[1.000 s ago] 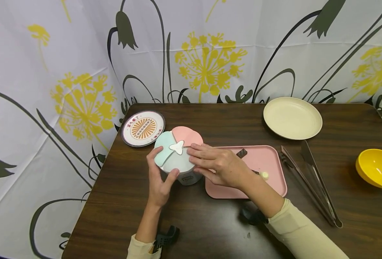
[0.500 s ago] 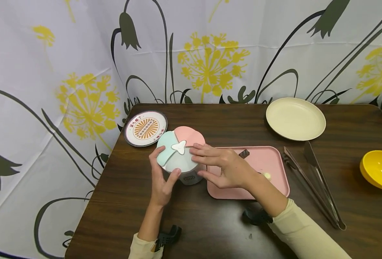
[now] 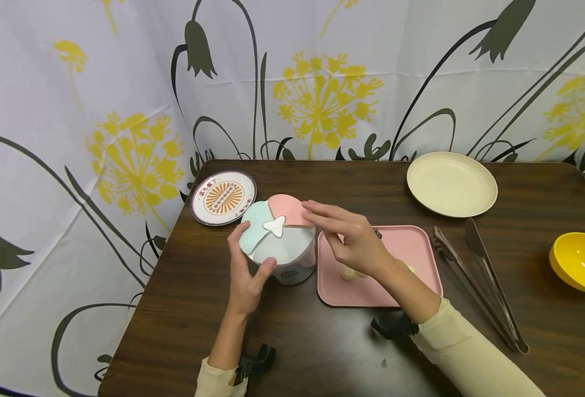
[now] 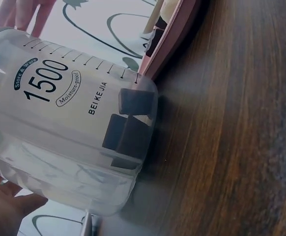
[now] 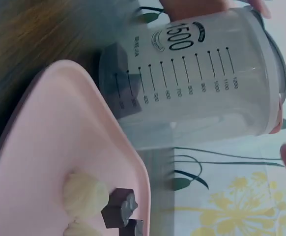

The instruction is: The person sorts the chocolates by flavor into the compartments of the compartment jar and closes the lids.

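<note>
A translucent plastic storage jar [image 3: 292,274] marked 1500 stands left of the pink tray [image 3: 371,295]. On its lid are a mint segment [image 3: 255,220], a pink segment [image 3: 292,208] and a white three-armed centrepiece [image 3: 274,226]; whether the front third is covered I cannot tell. My left hand [image 3: 245,289] grips the jar's left side near the rim. Beside the pink segment my right hand [image 3: 354,237] hovers with fingers extended, holding nothing. Dark blocks [image 4: 128,132] lie at the jar's bottom. Cream-coloured swirled pieces [image 5: 86,194] and dark blocks [image 5: 119,208] lie on the tray.
Metal tongs [image 3: 490,298] lie right of the tray. A yellow bowl [image 3: 582,262] is at the far right. A cream plate [image 3: 451,184] stands at the back right, a patterned plate [image 3: 223,197] at the back left. A printed curtain [image 3: 322,82] hangs behind the table.
My right hand has lifted from the lid's right side, moving up and slightly right, uncovering that side and some tray pieces. My left hand keeps its grip on the jar.
</note>
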Motion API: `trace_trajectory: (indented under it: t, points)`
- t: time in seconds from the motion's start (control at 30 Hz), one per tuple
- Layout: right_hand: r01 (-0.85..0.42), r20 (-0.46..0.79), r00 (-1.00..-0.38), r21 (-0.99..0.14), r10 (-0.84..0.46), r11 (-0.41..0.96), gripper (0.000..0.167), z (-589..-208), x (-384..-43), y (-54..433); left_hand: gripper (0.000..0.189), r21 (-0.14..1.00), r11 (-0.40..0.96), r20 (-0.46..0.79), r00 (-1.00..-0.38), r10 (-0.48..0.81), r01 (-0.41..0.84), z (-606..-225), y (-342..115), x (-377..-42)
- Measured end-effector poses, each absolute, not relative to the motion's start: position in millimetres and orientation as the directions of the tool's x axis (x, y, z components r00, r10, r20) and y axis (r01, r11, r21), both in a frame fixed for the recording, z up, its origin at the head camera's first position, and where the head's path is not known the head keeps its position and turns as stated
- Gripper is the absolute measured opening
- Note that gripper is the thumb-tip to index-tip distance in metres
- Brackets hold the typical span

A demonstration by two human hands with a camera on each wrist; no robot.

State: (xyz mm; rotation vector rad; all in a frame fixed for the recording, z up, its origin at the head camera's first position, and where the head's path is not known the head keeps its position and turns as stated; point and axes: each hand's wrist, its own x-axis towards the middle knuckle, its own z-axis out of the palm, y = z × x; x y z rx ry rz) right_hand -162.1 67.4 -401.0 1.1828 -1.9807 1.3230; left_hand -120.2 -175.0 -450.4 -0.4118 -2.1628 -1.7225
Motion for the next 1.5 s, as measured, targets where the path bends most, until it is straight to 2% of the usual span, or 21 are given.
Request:
trace_trajectory:
  t: [0.2,0.43,0.67,0.87,0.93,1.03,1.1,1.17,1.3,1.5]
  points:
    - [-0.848,0.641,-0.524,-0.452,-0.562,0.275,0.054,-398.8,-168.9,66.1,0.082,0.886,0.162,0.433,-0.9,0.042,0.434,-449.1,-178.5,-122.5]
    - [-0.843,0.502,-0.533,-0.38,-0.681,0.38,0.053,-400.1,-173.3,65.3,0.085,0.906,0.103,0.405,-0.911,0.078,0.411,-449.7,-184.9,-123.2]
    - [-0.878,0.546,-0.477,-0.328,-0.688,0.349,0.05,-399.3,-174.0,64.7,0.07,0.877,0.121,0.462,-0.885,0.05,0.465,-453.9,-188.9,-123.5]
    - [-0.882,0.55,-0.471,-0.316,-0.69,0.35,0.06,-398.9,-170.7,64.9,0.056,0.843,0.185,0.522,-0.851,-0.059,0.505,-441.8,-180.1,-116.3]
    - [-0.878,0.543,-0.478,-0.321,-0.691,0.355,0.062,-398.6,-170.1,64.5,0.05,0.799,0.249,0.588,-0.798,-0.131,0.548,-430.5,-172.4,-110.3]
    - [-0.868,0.528,-0.495,-0.329,-0.69,0.371,0.062,-398.0,-169.9,64.0,0.039,0.693,0.391,0.705,-0.683,-0.193,0.605,-421.7,-165.1,-106.1]
    - [-0.863,0.524,-0.504,-0.328,-0.686,0.384,0.061,-397.2,-169.7,63.9,0.032,0.599,0.505,0.772,-0.617,-0.156,0.622,-422.4,-162.8,-106.4]
    - [-0.862,0.527,-0.507,-0.322,-0.682,0.392,0.06,-396.6,-169.0,63.6,0.03,0.491,0.61,0.813,-0.579,-0.064,0.622,-426.2,-161.1,-107.5]
    - [-0.865,0.544,-0.501,-0.295,-0.673,0.406,0.059,-396.7,-166.6,62.5,0.034,0.303,0.739,0.817,-0.564,0.125,0.602,-425.7,-152.9,-105.6]
    - [-0.863,0.545,-0.502,-0.262,-0.672,0.433,0.062,-397.3,-163.0,63.8,0.031,0.243,0.768,0.785,-0.586,0.203,0.593,-426.1,-148.6,-105.2]
